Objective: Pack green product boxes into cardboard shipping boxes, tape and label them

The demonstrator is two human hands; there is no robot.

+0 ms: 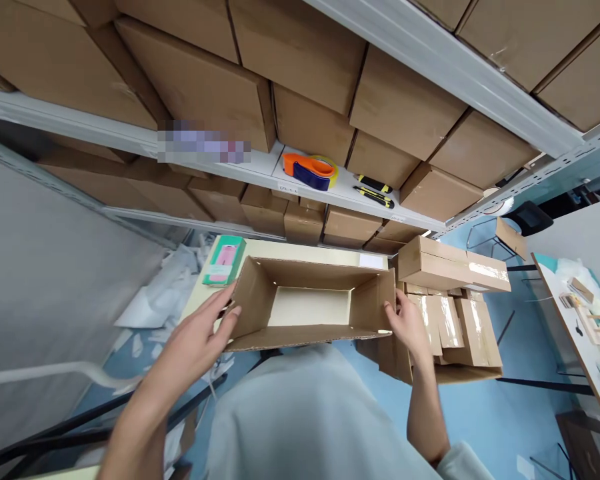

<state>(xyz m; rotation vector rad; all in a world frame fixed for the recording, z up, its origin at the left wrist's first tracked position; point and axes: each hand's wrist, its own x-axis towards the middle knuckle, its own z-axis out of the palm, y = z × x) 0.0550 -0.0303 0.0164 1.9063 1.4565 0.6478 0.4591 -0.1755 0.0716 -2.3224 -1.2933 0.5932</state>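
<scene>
Treat the open-topped corrugated carton (320,275) near the far edge of the tabletop (300,252), gripped at opposite ends by left hand (205,327) and right hand (407,323), as probably light, stiff yet crushable, best held there.

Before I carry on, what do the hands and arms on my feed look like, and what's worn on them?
The left hand and right hand are bare, with no gloves, rings or watch visible. Both forearms show uncovered. A pale blue-grey sleeve appears at the right elbow, matching the top; no left sleeve shows.
</scene>
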